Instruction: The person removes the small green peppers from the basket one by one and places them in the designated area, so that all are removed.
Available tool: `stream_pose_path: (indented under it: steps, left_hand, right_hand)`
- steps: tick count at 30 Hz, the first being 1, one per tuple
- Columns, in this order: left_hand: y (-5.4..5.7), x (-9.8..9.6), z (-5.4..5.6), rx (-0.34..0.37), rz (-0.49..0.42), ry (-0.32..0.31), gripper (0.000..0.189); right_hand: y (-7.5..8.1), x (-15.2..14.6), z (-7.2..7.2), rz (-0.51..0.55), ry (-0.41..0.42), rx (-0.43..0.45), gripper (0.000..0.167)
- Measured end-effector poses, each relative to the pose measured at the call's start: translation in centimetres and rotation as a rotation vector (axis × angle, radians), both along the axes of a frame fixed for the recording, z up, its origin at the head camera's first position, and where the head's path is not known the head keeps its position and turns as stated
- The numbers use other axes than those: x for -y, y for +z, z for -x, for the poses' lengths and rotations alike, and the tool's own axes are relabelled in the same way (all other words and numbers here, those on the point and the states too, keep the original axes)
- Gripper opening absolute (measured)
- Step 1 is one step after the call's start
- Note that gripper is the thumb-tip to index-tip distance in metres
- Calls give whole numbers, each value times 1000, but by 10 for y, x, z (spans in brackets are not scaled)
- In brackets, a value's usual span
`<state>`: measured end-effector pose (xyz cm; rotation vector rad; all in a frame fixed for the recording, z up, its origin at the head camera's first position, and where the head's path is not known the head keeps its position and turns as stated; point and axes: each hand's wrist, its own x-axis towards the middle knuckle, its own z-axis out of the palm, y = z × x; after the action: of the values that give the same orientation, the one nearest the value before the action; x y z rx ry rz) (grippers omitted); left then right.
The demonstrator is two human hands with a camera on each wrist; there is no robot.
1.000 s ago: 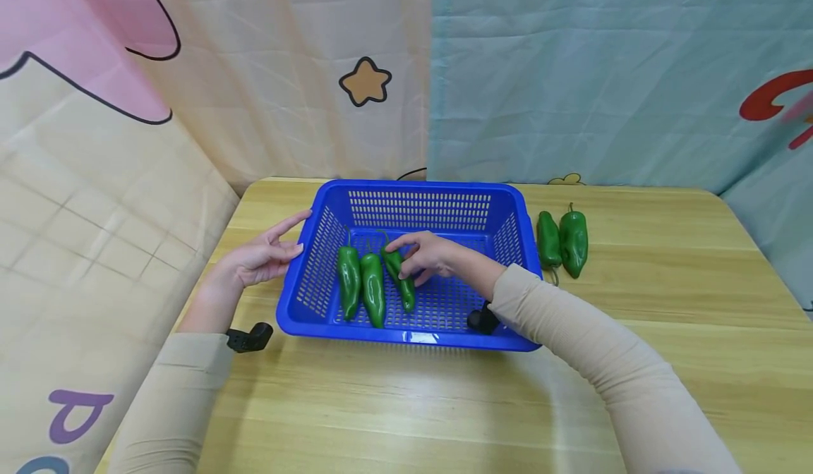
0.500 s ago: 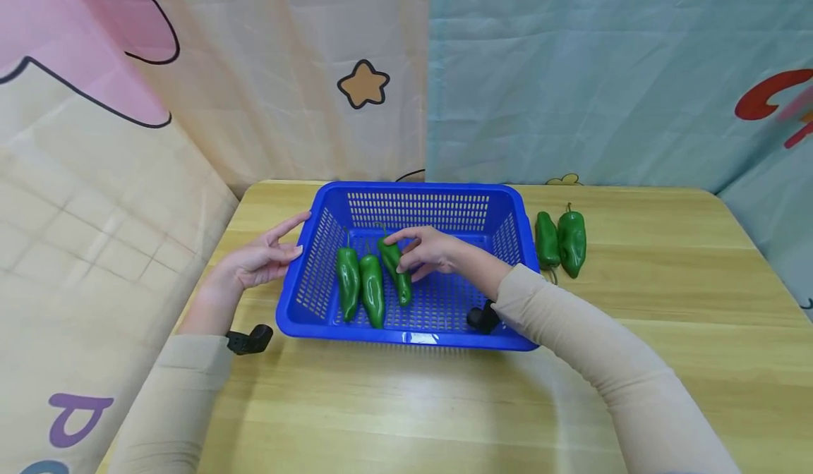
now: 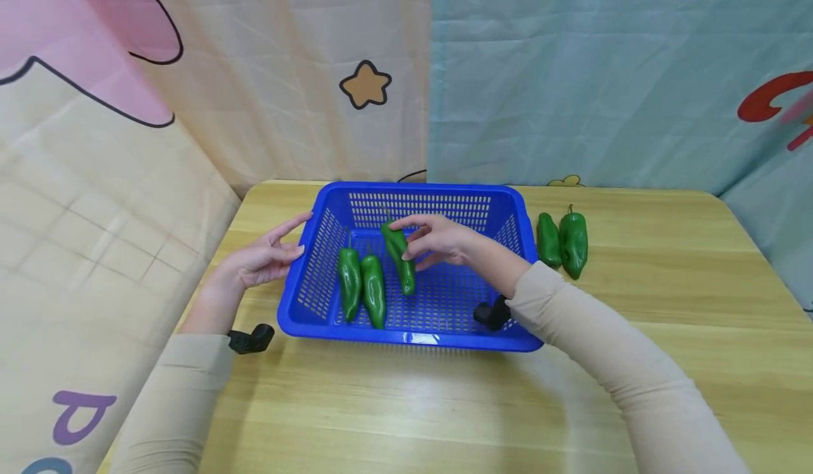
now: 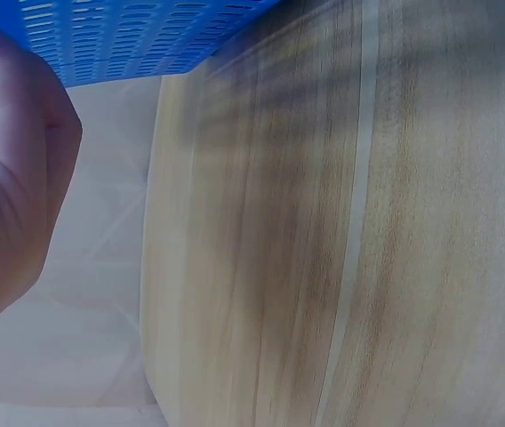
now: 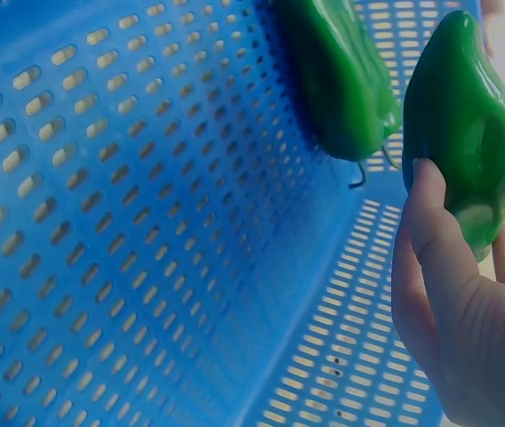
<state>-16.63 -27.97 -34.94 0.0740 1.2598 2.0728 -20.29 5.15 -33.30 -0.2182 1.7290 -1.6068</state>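
My right hand pinches a long green pepper between thumb and fingers, low inside the blue plastic basket. In the right wrist view the same pepper stands tilted in the fingertips, glossy and whole, above the slotted floor. Two more green peppers lie side by side in the left half of the basket, a left one and a right one. At the basket's left rim, my left hand touches the outside with a straight index finger and thumb; its lower fingers are partly hidden.
Two green peppers, one nearer the basket and one farther right, lie on the wooden table beyond its right rim. Printed curtains hang close behind the table and along its left side.
The held pepper has moved away from me toward the back of the basket, and looks raised off the floor. My right hand moved with it. My left hand stays at the rim.
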Motion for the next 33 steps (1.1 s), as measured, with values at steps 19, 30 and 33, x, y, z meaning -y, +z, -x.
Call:
stream_pose_path:
  steps: [19,30,33]
  left_hand:
    - [0,1,-1,-15,-6,-6,72]
    - [-1,1,-2,-12,-11,-1,75]
    - [-1,0,-2,-12,-18,-7,74]
  right_hand:
    - [23,-20,-6,74,-5,-26,63]
    - [32,-36,-6,106,1,-43,62]
    - [33,-41,-7,104,2,-58,62]
